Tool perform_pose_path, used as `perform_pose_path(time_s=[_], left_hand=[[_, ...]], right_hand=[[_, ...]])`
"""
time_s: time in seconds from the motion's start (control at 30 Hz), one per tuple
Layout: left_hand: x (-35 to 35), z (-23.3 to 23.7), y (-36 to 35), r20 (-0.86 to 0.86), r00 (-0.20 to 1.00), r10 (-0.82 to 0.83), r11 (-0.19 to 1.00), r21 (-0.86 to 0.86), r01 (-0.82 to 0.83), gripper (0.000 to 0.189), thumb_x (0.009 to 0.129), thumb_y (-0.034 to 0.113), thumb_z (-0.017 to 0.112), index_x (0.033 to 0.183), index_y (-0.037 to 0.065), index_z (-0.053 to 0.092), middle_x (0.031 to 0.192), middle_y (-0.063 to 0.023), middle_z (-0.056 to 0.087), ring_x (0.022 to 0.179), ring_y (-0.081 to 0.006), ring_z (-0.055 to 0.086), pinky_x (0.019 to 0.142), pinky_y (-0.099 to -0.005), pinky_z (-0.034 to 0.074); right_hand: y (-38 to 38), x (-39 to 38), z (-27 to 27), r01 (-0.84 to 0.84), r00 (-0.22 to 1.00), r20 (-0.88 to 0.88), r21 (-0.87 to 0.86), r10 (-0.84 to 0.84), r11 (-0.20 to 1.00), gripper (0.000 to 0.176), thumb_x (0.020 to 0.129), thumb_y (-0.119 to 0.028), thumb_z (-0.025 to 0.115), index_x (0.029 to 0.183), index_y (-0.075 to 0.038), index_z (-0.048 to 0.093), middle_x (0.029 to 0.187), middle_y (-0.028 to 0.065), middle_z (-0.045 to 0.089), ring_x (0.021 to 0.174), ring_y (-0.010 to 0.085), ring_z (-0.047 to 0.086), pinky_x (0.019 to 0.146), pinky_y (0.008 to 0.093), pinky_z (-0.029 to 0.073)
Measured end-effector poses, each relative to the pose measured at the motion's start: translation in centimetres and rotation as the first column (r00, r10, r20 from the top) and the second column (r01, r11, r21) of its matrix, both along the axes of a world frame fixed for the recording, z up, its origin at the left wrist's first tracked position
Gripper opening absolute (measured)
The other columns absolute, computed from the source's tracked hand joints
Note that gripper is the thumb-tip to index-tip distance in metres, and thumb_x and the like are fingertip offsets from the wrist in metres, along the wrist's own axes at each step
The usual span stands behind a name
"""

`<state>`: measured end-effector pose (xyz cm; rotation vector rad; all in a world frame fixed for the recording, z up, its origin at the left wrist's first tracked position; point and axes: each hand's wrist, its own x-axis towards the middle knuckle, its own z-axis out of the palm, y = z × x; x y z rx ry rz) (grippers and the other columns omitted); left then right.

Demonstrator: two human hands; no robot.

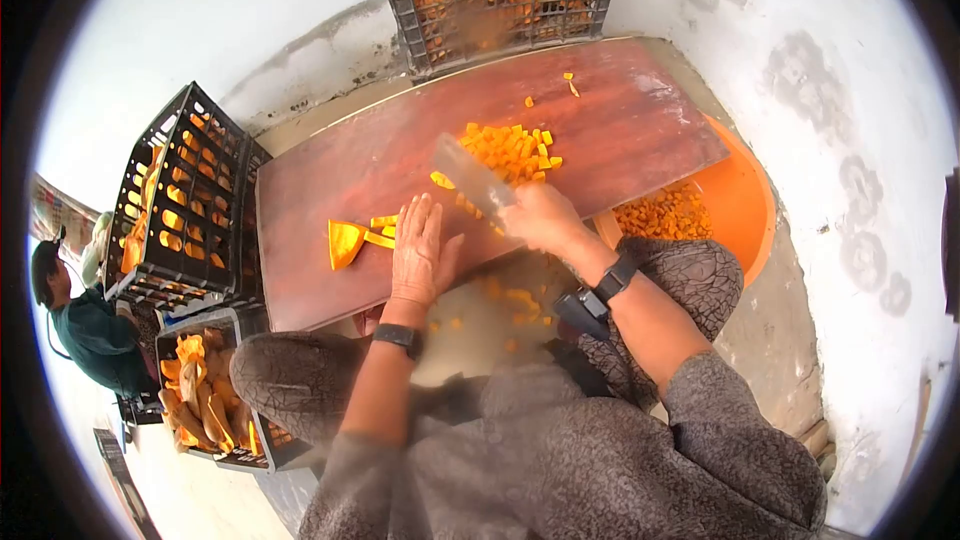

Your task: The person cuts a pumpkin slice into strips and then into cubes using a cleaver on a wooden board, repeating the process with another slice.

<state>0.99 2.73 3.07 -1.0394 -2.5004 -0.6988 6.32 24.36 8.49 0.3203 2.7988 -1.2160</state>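
Note:
My right hand grips a broad-bladed kitchen knife, its blade slanting up and left over the reddish board. Against the blade's far side is a pile of diced orange pumpkin, with a few more cubes partly hidden behind the knife. My left hand lies on the board near its front edge, fingers stretched out and thumb apart. Just left of those fingers are cut pumpkin strips and a larger pumpkin wedge. What lies under the left palm is hidden.
An orange tub with diced pumpkin stands beneath the board's right end. Black crates of pumpkin are stacked behind; another stack stands at left, above a crate of pumpkin pieces. Another person is at far left. Fallen pieces lie below the board.

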Motion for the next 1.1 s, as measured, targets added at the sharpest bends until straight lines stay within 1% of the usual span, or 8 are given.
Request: perform_pose_path(time_s=[0.1,0.13,0.27,0.4,0.57,0.63,0.9,1.1], left_hand=[[0.2,0.6,0.6,0.107,0.994,0.013,0.997,0.076,-0.021,0.059,0.076,0.019,0.073,0.125,-0.007,0.051,0.138,-0.0254,0.045,0.130,-0.0413,0.041,0.112,-0.0485,0.030],[0.2,1.1,0.8,0.175,0.984,0.015,0.995,0.099,-0.033,0.061,0.076,0.020,0.074,0.126,-0.007,0.050,0.138,-0.0258,0.045,0.130,-0.0419,0.041,0.112,-0.0479,0.031],[0.4,1.9,2.5,0.337,0.941,-0.037,0.977,0.209,-0.037,0.068,0.075,0.024,0.075,0.130,-0.005,0.047,0.139,-0.0275,0.043,0.130,-0.0429,0.040,0.111,-0.0471,0.032],[0.8,0.6,3.6,0.304,0.953,0.005,0.995,0.094,-0.035,0.082,0.074,0.031,0.077,0.138,-0.003,0.039,0.144,-0.0299,0.035,0.135,-0.0437,0.032,0.112,-0.0471,0.029],[1.4,-0.7,4.7,0.303,0.952,0.050,0.999,-0.032,-0.042,0.100,0.069,0.041,0.080,0.144,-0.001,0.030,0.150,-0.0315,0.022,0.141,-0.0447,0.020,0.116,-0.0493,0.019],[1.2,-0.7,5.1,0.297,0.953,0.061,0.998,-0.043,-0.050,0.101,0.068,0.042,0.081,0.145,0.000,0.030,0.150,-0.0317,0.021,0.141,-0.0450,0.019,0.116,-0.0499,0.018],[0.1,-1.9,5.9,0.225,0.972,0.066,0.998,0.002,-0.068,0.105,0.063,0.046,0.082,0.144,0.002,0.032,0.150,-0.0336,0.019,0.141,-0.0476,0.016,0.116,-0.0525,0.016],[-0.7,-2.0,7.3,0.216,0.944,0.248,0.968,-0.022,-0.250,0.106,0.066,0.053,0.079,0.145,0.001,0.031,0.150,-0.0359,0.017,0.141,-0.0504,0.015,0.115,-0.0544,0.016]], right_hand=[[0.4,1.0,3.3,0.146,0.977,0.187,-0.256,-0.099,0.956,0.026,0.090,-0.027,0.059,0.089,-0.001,0.064,0.064,0.0124,0.062,0.050,0.0224,0.061,0.045,0.0361,0.049],[0.9,1.1,2.2,0.153,0.987,0.101,-0.398,-0.123,0.904,0.026,0.091,-0.027,0.060,0.089,-0.002,0.063,0.058,0.0070,0.058,0.040,0.0120,0.052,0.035,0.0282,0.041],[1.7,2.6,4.0,0.337,0.941,0.154,-0.527,-0.302,0.780,0.028,0.091,-0.025,0.059,0.096,0.002,0.059,0.062,0.0105,0.060,0.047,0.0128,0.056,0.039,0.0277,0.045],[4.3,4.4,1.5,0.349,0.904,0.079,-0.706,-0.421,0.616,0.028,0.093,-0.023,0.056,0.096,0.005,0.056,0.064,0.0149,0.061,0.045,0.0160,0.055,0.038,0.0291,0.046],[4.6,7.4,-0.2,0.439,0.839,0.121,-0.727,-0.531,0.528,0.026,0.093,-0.022,0.056,0.097,0.003,0.055,0.066,0.0126,0.058,0.051,0.0176,0.059,0.040,0.0297,0.047],[3.9,7.6,-0.6,0.600,0.708,0.246,-0.705,-0.662,0.379,0.027,0.093,-0.024,0.056,0.097,0.003,0.055,0.070,0.0103,0.057,0.055,0.0175,0.061,0.042,0.0311,0.048],[5.4,8.0,-3.6,0.608,0.707,0.284,-0.712,-0.648,0.351,0.024,0.096,-0.023,0.053,0.099,0.001,0.055,0.072,0.0100,0.058,0.056,0.0158,0.059,0.046,0.0314,0.049],[5.7,7.3,-5.2,0.596,0.740,0.287,-0.698,-0.609,0.396,0.025,0.098,-0.024,0.051,0.103,0.000,0.052,0.080,0.0081,0.056,0.060,0.0168,0.060,0.048,0.0318,0.051]])
